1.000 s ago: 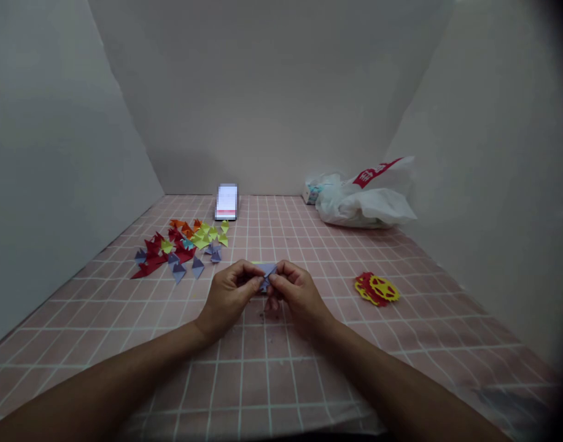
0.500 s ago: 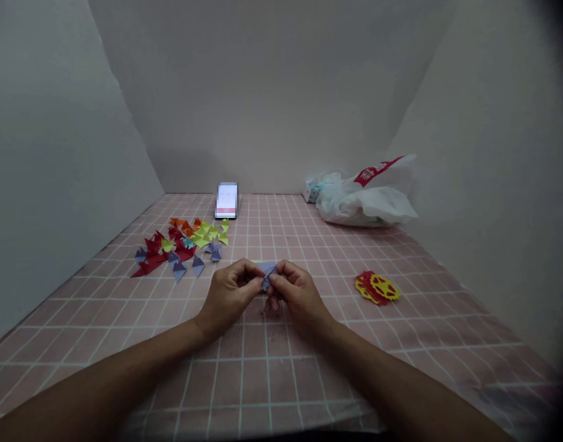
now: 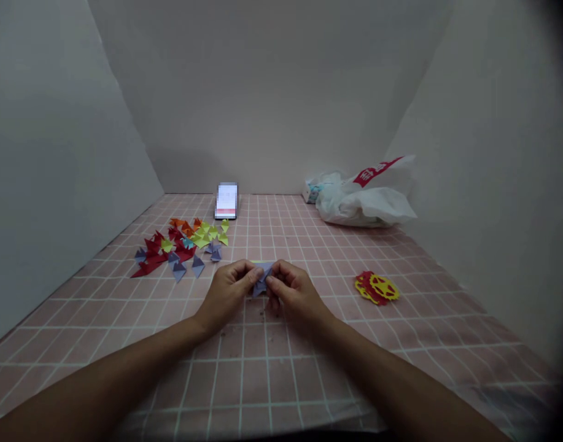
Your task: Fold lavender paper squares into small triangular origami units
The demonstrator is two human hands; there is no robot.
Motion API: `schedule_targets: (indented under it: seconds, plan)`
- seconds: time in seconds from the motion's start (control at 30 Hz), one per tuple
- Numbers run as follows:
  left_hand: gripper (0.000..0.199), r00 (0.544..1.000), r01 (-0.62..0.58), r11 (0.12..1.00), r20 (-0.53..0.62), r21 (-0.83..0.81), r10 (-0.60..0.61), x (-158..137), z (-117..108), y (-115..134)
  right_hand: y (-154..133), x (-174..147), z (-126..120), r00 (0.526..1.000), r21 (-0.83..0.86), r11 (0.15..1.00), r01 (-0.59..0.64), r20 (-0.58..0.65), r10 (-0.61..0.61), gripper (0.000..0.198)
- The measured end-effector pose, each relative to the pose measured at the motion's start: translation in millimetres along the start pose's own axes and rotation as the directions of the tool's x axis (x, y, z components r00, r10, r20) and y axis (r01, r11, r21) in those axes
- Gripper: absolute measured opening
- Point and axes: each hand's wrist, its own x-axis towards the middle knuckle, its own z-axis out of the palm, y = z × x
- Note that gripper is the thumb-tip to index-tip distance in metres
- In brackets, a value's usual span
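Observation:
A small piece of folded lilac paper [image 3: 261, 286] is pinched between my two hands above the middle of the table. My left hand [image 3: 232, 293] grips its left side, thumb lying on the front of the paper. On the right side my right hand [image 3: 296, 294] holds it between thumb and curled fingers. Fingers cover much of the paper, so its full shape is hidden. A thin yellow-green edge [image 3: 258, 261] shows just behind it. To the left lies a group of small folded paper figures [image 3: 182, 242] in red, orange, yellow, lilac and blue.
A phone [image 3: 226, 201] with a lit screen stands at the back. A white plastic bag [image 3: 368, 205] lies back right, beside a small box [image 3: 310, 191]. Red and yellow cut-out discs [image 3: 383, 287] are stacked at right on the pink checked cloth [image 3: 304, 387]. Pale walls surround the table.
The lilac paper has turned slightly and more of its lower part shows. My left thumb has moved up onto it, and my right hand has shifted a little left.

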Motion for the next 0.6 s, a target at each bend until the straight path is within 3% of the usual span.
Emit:
schedule_targets:
  seconds: [0.33,0.6]
  plan:
    - [0.026,0.983,0.185,0.959,0.039,-0.215,-0.181,3.9,1.1,-5.6,3.7,1.4,-2.5,1.0,-0.031,1.0,0.006,0.017,-0.006,0.015]
    - [0.024,0.988,0.152,0.972,0.018,-0.179,-0.151,1.3,1.8,2.4,5.9,1.5,-2.2,1.0,-0.012,1.0,-0.006,0.007,0.006,0.015]
